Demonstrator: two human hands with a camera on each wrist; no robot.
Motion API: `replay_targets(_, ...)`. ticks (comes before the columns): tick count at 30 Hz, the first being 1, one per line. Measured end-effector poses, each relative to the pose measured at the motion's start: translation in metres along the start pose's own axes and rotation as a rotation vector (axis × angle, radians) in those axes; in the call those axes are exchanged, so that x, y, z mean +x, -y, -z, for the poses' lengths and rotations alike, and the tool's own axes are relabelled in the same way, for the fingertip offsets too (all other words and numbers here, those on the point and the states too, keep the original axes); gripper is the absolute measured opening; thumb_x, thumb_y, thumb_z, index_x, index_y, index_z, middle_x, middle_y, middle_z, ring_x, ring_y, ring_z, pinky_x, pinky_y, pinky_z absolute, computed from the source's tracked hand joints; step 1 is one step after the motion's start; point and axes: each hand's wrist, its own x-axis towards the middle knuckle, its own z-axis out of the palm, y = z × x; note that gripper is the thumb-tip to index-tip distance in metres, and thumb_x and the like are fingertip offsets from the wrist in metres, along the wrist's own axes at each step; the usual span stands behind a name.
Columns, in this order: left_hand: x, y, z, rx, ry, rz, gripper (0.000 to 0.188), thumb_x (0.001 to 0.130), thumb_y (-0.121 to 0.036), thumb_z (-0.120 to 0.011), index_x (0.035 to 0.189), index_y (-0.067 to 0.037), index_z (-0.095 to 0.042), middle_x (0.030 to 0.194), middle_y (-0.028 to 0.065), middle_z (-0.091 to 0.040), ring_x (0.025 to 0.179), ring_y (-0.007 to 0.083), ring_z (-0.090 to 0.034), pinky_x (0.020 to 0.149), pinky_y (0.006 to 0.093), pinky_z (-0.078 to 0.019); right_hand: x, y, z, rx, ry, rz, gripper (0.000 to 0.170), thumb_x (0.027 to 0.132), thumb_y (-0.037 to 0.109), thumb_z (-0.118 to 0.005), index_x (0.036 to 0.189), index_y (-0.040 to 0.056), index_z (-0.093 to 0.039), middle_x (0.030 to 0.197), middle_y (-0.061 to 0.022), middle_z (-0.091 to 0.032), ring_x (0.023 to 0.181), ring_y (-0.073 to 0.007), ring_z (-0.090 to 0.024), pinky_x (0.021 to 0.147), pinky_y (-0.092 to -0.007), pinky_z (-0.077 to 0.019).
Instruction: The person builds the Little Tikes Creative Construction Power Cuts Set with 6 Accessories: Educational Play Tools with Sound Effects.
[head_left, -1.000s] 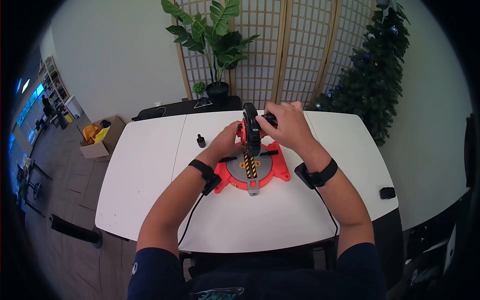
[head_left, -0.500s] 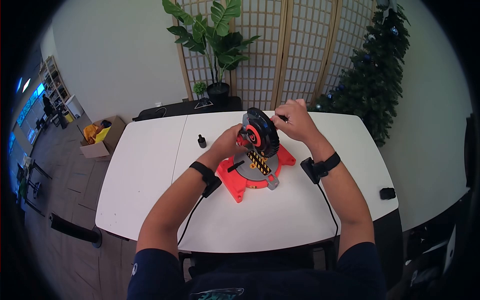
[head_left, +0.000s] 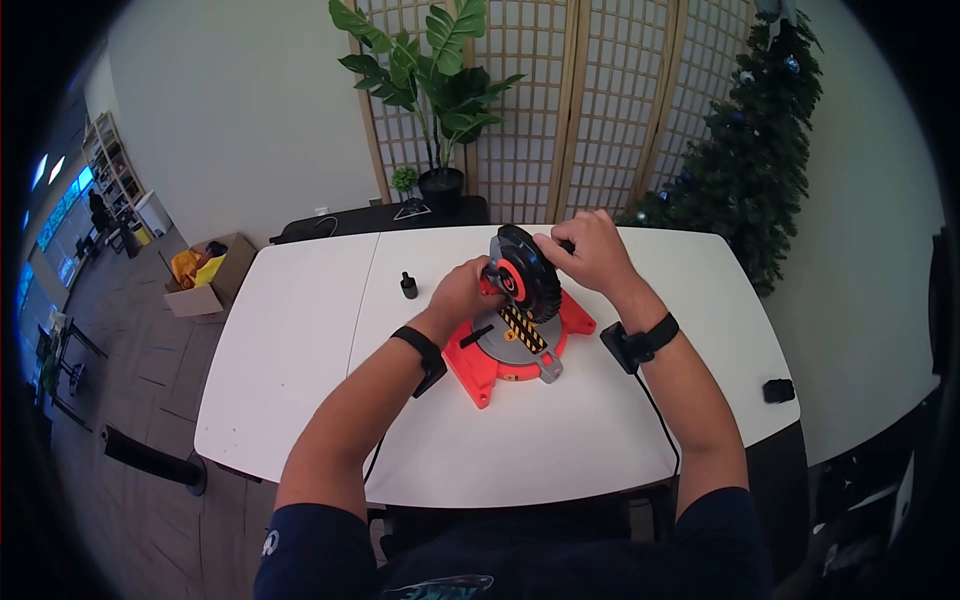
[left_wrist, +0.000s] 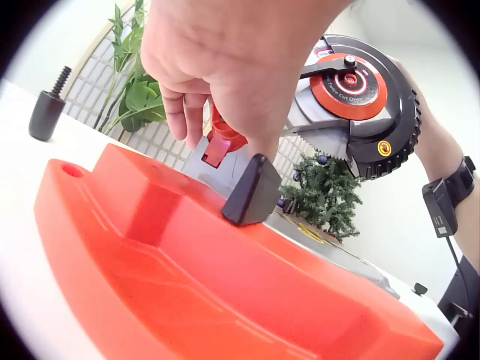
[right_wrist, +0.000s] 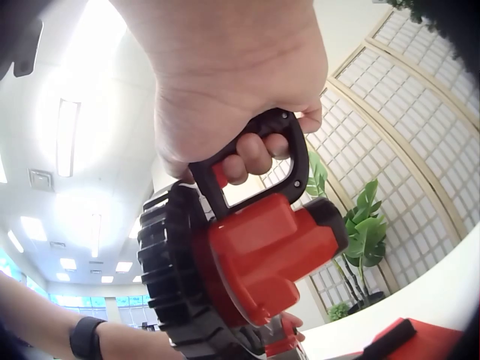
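A toy miter saw stands on the white table, its red base point(head_left: 474, 364) turned at an angle. Above the grey turntable point(head_left: 507, 347) is the saw head with a black toothed guard point(head_left: 541, 284). My right hand point(head_left: 597, 255) grips the black loop handle point(right_wrist: 298, 161), fingers curled through it. At the saw's rear left, my left hand point(head_left: 462, 296) is around the red hinge part point(left_wrist: 226, 133); its fingertips are partly hidden behind it. A black clamp piece point(left_wrist: 253, 191) sits on the base just below that hand.
A black threaded knob point(head_left: 409, 287) stands on the table point(head_left: 290, 340) left of the saw. A small black object point(head_left: 778, 390) lies near the right edge. Behind the table are a potted plant point(head_left: 441, 186), lattice screens and a decorated tree point(head_left: 745, 160).
The saw has turned on the table so its front points toward the right, and the guard's red side shows. Both hands have kept their hold, the right one shifting slightly right.
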Motion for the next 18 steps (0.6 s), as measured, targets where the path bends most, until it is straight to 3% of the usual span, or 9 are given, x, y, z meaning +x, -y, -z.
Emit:
replay_targets(3,0.001,0.001,0.001,-0.032,0.0,-0.021,0.046,0.07,-0.023,-0.084,0.107,-0.005,-0.063,0.098,0.0173,-0.071,0.095,0.0369,-0.068,0.085,0.0423,-0.053,-0.001,0.001,0.001,-0.003,0.018,-0.005,0.046,0.091,0.035,-0.062,0.057,0.0041,-0.059,0.053,-0.0125,-0.052,0.06,-0.0333,-0.049,0.067,-0.0422,-0.0349)
replay_targets(9,0.001,-0.003,0.006,0.182,0.008,-0.043,0.042,0.073,-0.032,-0.08,0.104,-0.007,-0.066,0.093,0.0162,-0.072,0.089,0.0361,-0.069,0.082,0.0426,-0.055,-0.004,0.003,0.005,0.007,0.051,-0.012,0.049,0.091,0.037,-0.063,0.055,0.0037,-0.058,0.052,-0.014,-0.05,0.058,-0.0343,-0.048,0.064,-0.0432,-0.0353)
replay_targets(18,0.0,-0.009,0.012,0.239,0.026,-0.07,0.042,0.074,-0.037,-0.079,0.099,-0.005,-0.068,0.09,0.0161,-0.072,0.087,0.0355,-0.069,0.082,0.0425,-0.0551,-0.005,0.002,0.003,-0.002,0.011,0.01,0.052,0.09,0.04,-0.064,0.054,0.0022,-0.059,0.05,-0.0155,-0.049,0.056,-0.0352,-0.048,0.06,-0.0439,-0.0363)
